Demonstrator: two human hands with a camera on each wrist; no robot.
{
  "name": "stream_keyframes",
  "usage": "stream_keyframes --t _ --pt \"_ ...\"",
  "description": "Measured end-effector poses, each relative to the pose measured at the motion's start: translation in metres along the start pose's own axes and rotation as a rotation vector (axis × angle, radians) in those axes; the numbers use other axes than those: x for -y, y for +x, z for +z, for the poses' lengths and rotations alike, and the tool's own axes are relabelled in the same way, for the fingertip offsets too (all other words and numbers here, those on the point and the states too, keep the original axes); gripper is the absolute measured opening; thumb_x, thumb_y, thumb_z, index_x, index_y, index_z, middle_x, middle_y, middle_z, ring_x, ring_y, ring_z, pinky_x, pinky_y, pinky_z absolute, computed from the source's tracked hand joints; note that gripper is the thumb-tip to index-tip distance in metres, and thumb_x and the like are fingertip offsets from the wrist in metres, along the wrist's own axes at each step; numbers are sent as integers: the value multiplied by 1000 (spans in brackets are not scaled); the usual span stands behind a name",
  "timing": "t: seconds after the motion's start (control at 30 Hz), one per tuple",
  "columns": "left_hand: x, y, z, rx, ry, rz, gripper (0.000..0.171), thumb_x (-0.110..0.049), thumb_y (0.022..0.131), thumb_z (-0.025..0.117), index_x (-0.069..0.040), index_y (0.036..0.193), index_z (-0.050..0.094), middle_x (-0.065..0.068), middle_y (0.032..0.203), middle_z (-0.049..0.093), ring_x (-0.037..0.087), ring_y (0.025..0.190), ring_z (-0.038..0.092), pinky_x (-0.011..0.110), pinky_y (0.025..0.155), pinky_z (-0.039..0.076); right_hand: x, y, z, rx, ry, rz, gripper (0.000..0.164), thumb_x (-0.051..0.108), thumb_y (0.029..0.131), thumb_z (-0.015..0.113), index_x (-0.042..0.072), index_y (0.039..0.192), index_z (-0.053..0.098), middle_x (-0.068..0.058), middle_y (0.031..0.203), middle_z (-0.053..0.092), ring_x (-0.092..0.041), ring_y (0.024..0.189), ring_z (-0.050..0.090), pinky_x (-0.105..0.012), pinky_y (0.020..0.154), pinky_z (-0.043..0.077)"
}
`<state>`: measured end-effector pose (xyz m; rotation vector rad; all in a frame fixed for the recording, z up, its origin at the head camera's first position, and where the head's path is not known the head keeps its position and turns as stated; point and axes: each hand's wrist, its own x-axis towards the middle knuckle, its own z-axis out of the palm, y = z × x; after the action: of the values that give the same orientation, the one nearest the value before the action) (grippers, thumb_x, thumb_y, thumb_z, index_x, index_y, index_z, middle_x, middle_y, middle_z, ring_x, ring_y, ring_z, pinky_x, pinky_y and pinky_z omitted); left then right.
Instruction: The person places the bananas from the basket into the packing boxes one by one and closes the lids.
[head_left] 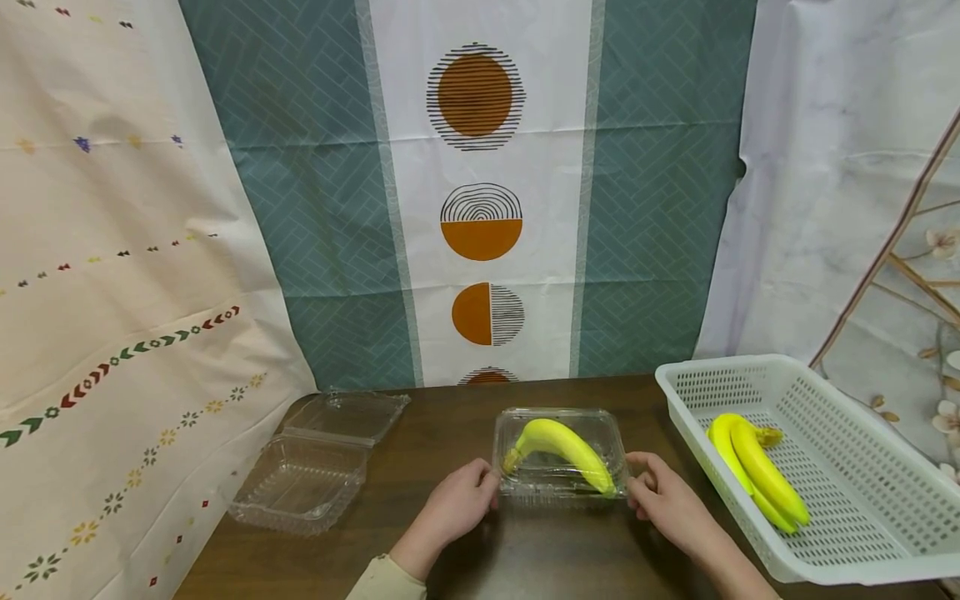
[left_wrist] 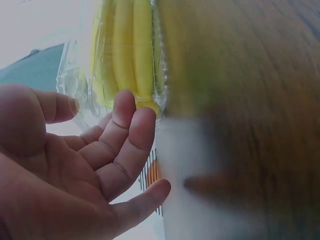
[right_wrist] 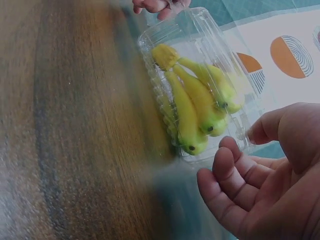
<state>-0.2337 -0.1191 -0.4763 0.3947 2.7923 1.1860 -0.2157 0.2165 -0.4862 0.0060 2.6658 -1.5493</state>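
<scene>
A clear plastic clamshell container [head_left: 551, 483] with a bunch of yellow bananas [head_left: 558, 446] inside sits in front of me, its lid down over the fruit. At its left end my left hand [head_left: 462, 500] pinches the rim between thumb and fingers. My right hand [head_left: 670, 504] does the same at the right end. In the right wrist view several bananas [right_wrist: 190, 100] fan out from one stem, their green tips toward my right hand. The left wrist view shows the thumb on the container's edge [left_wrist: 75, 107], with the other fingers bent beside its wall.
A second clear clamshell [head_left: 300, 487] stands with its lid raised on the left of the brown table [head_left: 420, 467]. To the right is a white perforated basket [head_left: 862, 500] holding more bananas [head_left: 765, 475]. Patterned cloths [head_left: 480, 167] hang behind and beside the table.
</scene>
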Motion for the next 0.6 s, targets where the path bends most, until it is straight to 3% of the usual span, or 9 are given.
stream_keyframes --t 0.3,0.6 --pt "-1 0 2 7 -18 2 23 -26 109 61 -17 88 63 -8 75 66 15 66 57 35 61 46 -1 0 1 -6 66 -30 53 7 108 61 6 159 45 -11 85 69 -23 74 63 -32 67 52" --pt "2 0 3 6 -70 11 23 -24 109 62 -15 88 61 -6 76 66 15 67 58 35 61 46 -2 1 4 -36 127 -23 27 10 112 63 1 135 51 -13 87 69 -24 76 67 -32 73 60"
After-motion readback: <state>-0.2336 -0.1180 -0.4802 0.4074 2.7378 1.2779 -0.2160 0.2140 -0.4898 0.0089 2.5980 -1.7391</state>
